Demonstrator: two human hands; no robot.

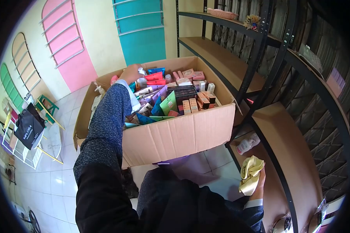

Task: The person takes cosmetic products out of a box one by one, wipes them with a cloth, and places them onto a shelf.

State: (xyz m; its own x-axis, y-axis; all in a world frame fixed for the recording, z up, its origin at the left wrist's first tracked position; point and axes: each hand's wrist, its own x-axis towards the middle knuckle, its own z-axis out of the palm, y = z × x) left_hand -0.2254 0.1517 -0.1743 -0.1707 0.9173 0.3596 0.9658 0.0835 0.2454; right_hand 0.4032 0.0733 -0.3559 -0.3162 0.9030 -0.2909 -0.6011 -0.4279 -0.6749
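Observation:
A large open cardboard box (179, 136) full of cosmetic tubes and small cartons stands in front of me. My left hand (131, 73) reaches into its far left part, fingers closed around a white item (142, 71) that is partly hidden. Red tubes (154, 77) and a blue one lie just right of that hand. A green tube (168, 103) and orange cartons (190, 105) sit nearer the front. Low on the right, my right hand (261, 182) holds a crumpled yellow cloth (251, 175) beside the shelf, its fingers mostly behind the cloth.
Metal-framed shelves (286, 132) run along the right, with a pink basket (222, 14) on top and a white bottle (244, 146) low down. At the left are a black bag (29, 126), a white rack and a green stool (46, 106).

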